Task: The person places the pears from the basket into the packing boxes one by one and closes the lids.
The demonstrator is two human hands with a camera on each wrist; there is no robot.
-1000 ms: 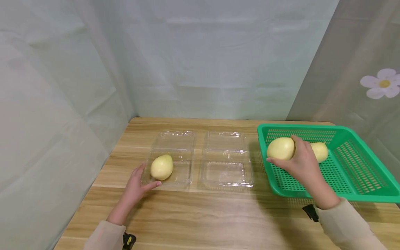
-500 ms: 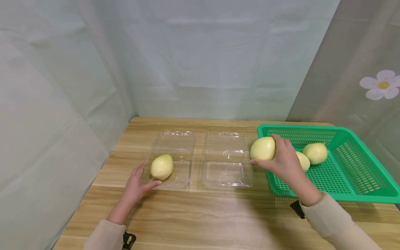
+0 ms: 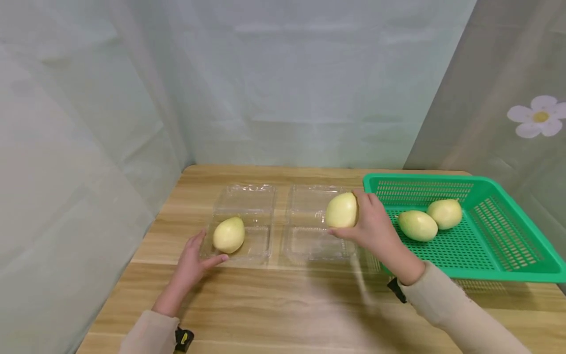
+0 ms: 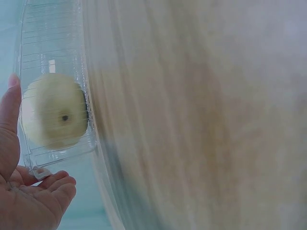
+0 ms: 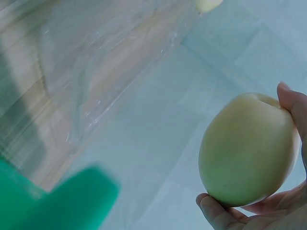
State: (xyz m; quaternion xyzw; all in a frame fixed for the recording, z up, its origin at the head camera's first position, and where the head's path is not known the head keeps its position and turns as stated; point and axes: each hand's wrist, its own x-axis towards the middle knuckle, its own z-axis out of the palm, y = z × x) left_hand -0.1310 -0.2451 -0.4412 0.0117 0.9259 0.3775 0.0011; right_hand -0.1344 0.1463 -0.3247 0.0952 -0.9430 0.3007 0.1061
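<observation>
My right hand (image 3: 372,227) grips a pale yellow-green pear (image 3: 341,210) between thumb and fingers, raised over the right clear plastic clamshell box (image 3: 305,245). In the right wrist view that pear (image 5: 247,151) fills the space between thumb and fingertips. Another pear (image 3: 229,235) lies on the left side of the left clamshell box (image 3: 260,245), whose lid is folded back. My left hand (image 3: 189,268) rests at this box's near left corner, thumb along the front and fingers at the side. The left wrist view shows the pear (image 4: 55,112) through the clear wall.
A green plastic basket (image 3: 513,278) stands at the right with two pears (image 3: 417,226) inside. Both boxes lie side by side on the wooden table (image 3: 265,314). Pale curtains (image 3: 287,98) hang behind and to the left.
My right hand has lifted a pear out of the green basket and carried it left over the right box. Two pears in the basket are now uncovered. The left hand has stayed put.
</observation>
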